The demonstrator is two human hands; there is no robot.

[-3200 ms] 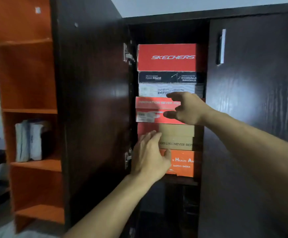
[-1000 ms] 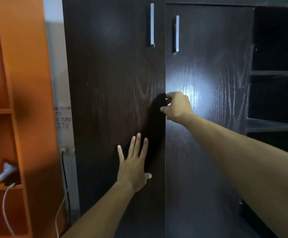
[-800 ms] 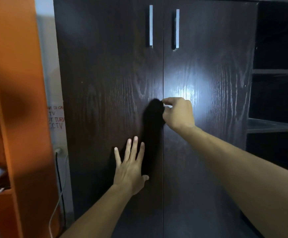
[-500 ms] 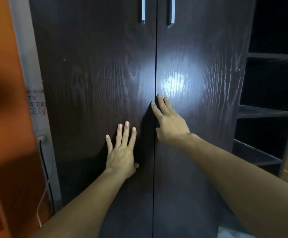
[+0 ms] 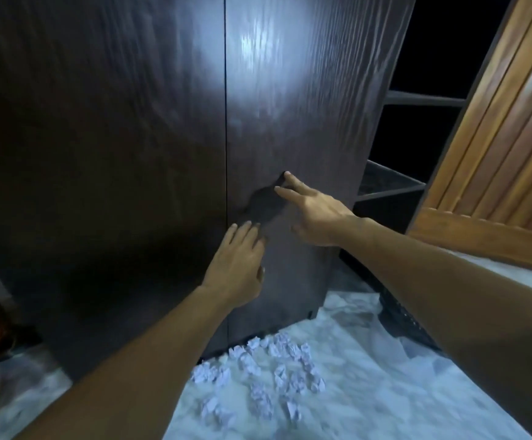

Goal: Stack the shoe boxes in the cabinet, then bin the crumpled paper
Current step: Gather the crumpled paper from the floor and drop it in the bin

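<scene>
From the head camera, the dark brown wood-grain cabinet (image 5: 131,154) stands with both doors shut, the seam between them running straight down the middle; the shoe boxes are out of sight. The left hand (image 5: 237,265) is open, fingers together, held at the right door just right of the seam, gripping nothing. The right hand (image 5: 312,214) is also open and empty, fingers spread, their tips at the same door a little higher and further right. On the pale floor (image 5: 385,392) near the cabinet's foot lie many small balls of crumpled white paper (image 5: 274,373). To the right are dark open shelves (image 5: 417,100) and an orange-brown ribbed wooden panel (image 5: 506,147).
</scene>
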